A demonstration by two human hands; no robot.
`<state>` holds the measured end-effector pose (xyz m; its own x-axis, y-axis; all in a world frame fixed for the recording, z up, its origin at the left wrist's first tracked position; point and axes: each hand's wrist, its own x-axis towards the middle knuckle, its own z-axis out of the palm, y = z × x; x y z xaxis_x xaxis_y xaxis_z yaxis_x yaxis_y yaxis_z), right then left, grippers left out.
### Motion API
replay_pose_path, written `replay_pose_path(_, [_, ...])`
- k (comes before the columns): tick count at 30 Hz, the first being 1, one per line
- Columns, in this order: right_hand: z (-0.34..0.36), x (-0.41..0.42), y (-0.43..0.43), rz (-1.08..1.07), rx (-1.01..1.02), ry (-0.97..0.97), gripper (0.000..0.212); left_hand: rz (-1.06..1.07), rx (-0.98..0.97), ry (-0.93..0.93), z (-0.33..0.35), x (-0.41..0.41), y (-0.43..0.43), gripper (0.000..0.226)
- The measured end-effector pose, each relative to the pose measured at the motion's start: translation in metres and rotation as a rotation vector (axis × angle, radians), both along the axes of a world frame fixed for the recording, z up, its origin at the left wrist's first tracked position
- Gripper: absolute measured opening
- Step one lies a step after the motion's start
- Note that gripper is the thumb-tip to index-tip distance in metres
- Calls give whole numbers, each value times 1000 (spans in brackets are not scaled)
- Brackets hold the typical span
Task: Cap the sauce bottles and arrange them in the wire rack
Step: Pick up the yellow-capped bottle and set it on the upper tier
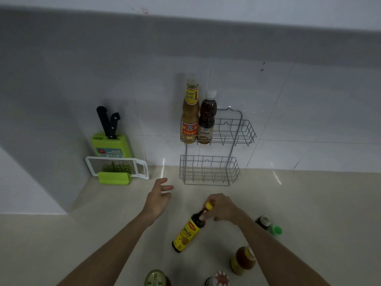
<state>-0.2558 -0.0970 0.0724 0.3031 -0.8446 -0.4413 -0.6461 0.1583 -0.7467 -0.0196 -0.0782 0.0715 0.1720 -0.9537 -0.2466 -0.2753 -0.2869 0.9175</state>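
Head view: right hand [223, 207] pinches the yellow cap [209, 205] on a dark sauce bottle [188, 232], fingers closed around the cap. Bottle stands on the beige counter [103, 223], front of the wire rack [212, 149]; dark glass, narrow neck, yellow label with red logo and printed script. Left hand [158, 196] open, fingers spread, holding nothing, above the counter between grater [117, 167] and bottle. Rack is grey wire, two tiers, against the white tiled wall. Top tier, left end: tall bottle with tan sauce [190, 112], yellow-red label, touching a shorter brown-sauce bottle with white cap [206, 118]. Lower tier holds no bottles. More bottles on the counter near right and bottom edge: green-capped one [276, 230], orange-brown one [243, 260], others partly cut off. Green knife block [111, 144] with two black-handled knives stands left.
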Motion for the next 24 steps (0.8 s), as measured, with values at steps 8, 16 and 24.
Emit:
replay_pose_path(8, [30,2,-7,-238,-180,-442,23,55,-50,64,18,0,-14,46])
replay_pose_path(16, [185,-40,-63,-390,-664,-685,27,-93,-183,3,87,-16,-63,78])
replay_pose_path(24, [201,-31,-107,-505,-1024,-452,26,-142,-274,28,137,-39,-97,92])
